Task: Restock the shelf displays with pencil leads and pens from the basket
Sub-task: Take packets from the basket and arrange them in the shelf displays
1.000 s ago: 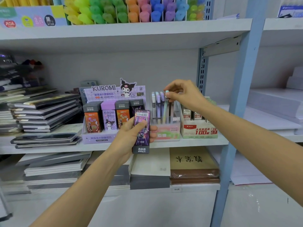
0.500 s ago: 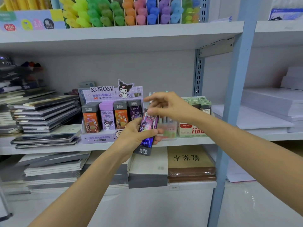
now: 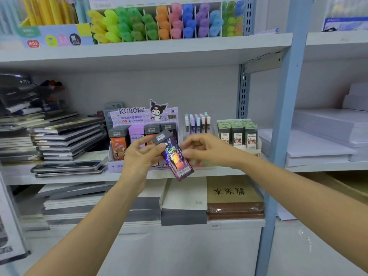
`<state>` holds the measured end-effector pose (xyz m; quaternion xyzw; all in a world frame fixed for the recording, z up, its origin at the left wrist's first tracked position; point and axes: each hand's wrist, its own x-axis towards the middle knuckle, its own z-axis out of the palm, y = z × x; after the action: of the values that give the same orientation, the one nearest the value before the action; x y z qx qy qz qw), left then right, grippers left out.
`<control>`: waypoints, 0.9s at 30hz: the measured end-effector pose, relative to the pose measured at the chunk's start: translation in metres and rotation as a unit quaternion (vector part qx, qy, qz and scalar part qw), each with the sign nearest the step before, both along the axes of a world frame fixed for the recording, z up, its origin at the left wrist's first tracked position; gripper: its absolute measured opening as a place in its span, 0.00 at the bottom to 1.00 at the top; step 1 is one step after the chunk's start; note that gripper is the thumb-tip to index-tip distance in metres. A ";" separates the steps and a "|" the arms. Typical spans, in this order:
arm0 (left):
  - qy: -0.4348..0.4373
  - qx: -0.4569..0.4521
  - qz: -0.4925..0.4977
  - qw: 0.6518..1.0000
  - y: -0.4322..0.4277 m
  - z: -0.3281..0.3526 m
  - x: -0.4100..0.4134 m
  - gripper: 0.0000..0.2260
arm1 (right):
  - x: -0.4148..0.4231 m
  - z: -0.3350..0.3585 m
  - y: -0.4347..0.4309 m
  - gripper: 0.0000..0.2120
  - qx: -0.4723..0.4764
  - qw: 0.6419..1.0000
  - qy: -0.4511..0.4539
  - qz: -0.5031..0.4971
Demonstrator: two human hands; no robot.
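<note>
Left hand (image 3: 139, 156): thumb and fingers curled round the grey cap end of the purple pencil lead pack (image 3: 176, 159), grasping it.

Pack: held in the air in front of the Kuromi display box (image 3: 139, 116), tilted, cap up and to the left, barcode end down and to the right, over the front edge of the middle shelf (image 3: 79, 177).

Right hand (image 3: 205, 150): fingers curled, tips at the pack's right edge. I cannot tell whether they pinch it or only touch.

Just right of the display box: pastel pens (image 3: 197, 122) standing upright, then a box of green-capped lead tubes (image 3: 238, 133).
</note>
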<state>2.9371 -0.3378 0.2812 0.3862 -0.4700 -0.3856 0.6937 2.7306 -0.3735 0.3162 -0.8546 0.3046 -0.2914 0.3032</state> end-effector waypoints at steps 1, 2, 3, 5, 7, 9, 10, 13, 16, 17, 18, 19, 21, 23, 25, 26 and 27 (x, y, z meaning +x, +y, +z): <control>-0.020 -0.006 0.002 1.000 0.001 0.000 -0.001 0.22 | 0.007 0.002 0.001 0.14 -0.013 0.999 -0.029 -0.012; -0.043 -0.009 -0.001 0.999 0.002 0.000 -0.001 0.24 | 0.013 0.004 0.003 0.16 -0.024 0.998 -0.057 -0.016; -0.064 -0.008 -0.003 0.998 0.003 0.000 -0.002 0.25 | 0.020 0.007 0.005 0.16 -0.039 0.996 -0.075 -0.014; -0.094 -0.006 0.007 0.996 0.006 0.000 -0.002 0.23 | 0.031 0.011 0.006 0.14 -0.081 0.994 -0.075 -0.010; -0.136 -0.032 0.028 0.990 0.007 -0.003 0.003 0.17 | 0.037 0.016 0.005 0.11 -0.104 0.991 -0.075 -0.032; -0.256 -0.067 0.086 0.960 0.009 -0.010 0.012 0.12 | 0.039 0.024 0.001 0.10 -0.108 0.984 -0.119 -0.081; -0.345 -0.084 0.126 0.926 0.009 -0.016 0.019 0.12 | 0.038 0.028 -0.003 0.09 -0.106 0.977 -0.153 -0.105; -0.589 -0.091 0.190 0.780 0.007 -0.038 0.034 0.26 | 0.038 0.042 -0.013 0.07 -0.136 0.955 -0.205 -0.165; -0.689 -0.036 0.190 0.699 0.004 -0.054 0.039 0.36 | 0.047 0.045 -0.023 0.06 -0.173 0.953 -0.162 -0.186; -0.696 -0.042 0.200 0.688 0.003 -0.057 0.040 0.37 | 0.051 0.042 -0.026 0.06 -0.181 0.956 -0.131 -0.191; -0.700 -0.049 0.210 0.680 0.002 -0.058 0.040 0.37 | 0.056 0.039 -0.029 0.06 -0.189 0.958 -0.096 -0.196; -0.703 -0.051 0.218 0.675 0.002 -0.058 0.041 0.37 | 0.060 0.035 -0.032 0.06 -0.198 0.958 -0.064 -0.198; -0.709 -0.050 0.226 0.666 0.001 -0.058 0.040 0.37 | 0.068 0.027 -0.037 0.06 -0.214 0.957 -0.023 -0.195; -0.719 -0.046 0.235 0.653 0.000 -0.060 0.040 0.38 | 0.074 0.024 -0.039 0.07 -0.227 0.954 -0.007 -0.194; -0.723 -0.048 0.241 0.645 0.000 -0.063 0.040 0.39 | 0.075 0.027 -0.041 0.07 -0.238 0.951 -0.002 -0.200; -0.725 -0.049 0.243 0.643 -0.001 -0.063 0.041 0.39 | 0.074 0.030 -0.042 0.07 -0.239 0.949 -0.003 -0.203; -0.727 -0.047 0.244 0.640 -0.001 -0.063 0.042 0.39 | 0.072 0.033 -0.043 0.06 -0.241 0.948 -0.006 -0.208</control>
<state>2.9786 -0.3387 0.2184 0.6092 -0.7294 0.2254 0.2147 2.8021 -0.4166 0.3490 -0.8181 0.3941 -0.4182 0.0226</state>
